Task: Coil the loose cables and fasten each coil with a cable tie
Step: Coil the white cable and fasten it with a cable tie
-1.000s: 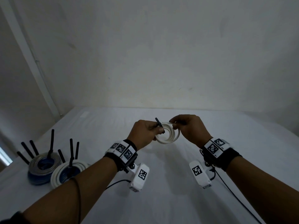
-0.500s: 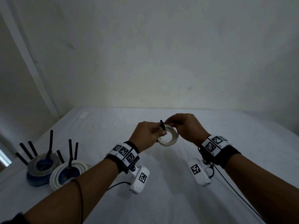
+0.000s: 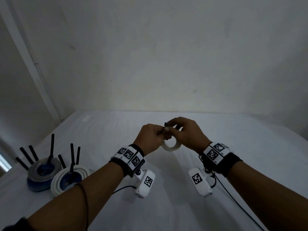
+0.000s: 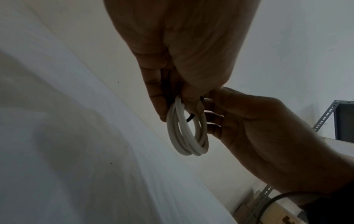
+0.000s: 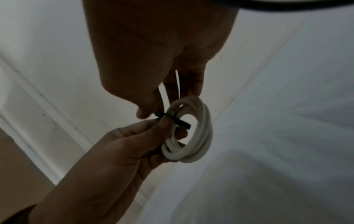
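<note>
I see the small white round-jacketed cable coil (image 3: 171, 145) held in the air above the white cloth-covered table (image 3: 250, 139), between my 2 hands and roughly at the table's middle. A thin black plastic cable tie (image 5: 173, 120) crosses the top strands of the coil, 1 end poking out through the ring. My left hand (image 3: 150, 137) is curled on the coil and pinches the tie against it with thumb and forefinger. My right hand (image 3: 186, 133) has its fingertips closed on the top of the coil beside the tie's other end; I cannot tell whether it grips the tie itself or only the cable. Compared with 1 second ago, my hands have drawn together until they nearly touch, and the tie, which stood up free above the coil, now lies bent over the strands. I judge that the wrap is made and threading the tail through the head comes next. At the table's left edge sit 2 finished stacks of coils (image 3: 55, 174), grey, blue and white, with black tie tails sticking upward.
</note>
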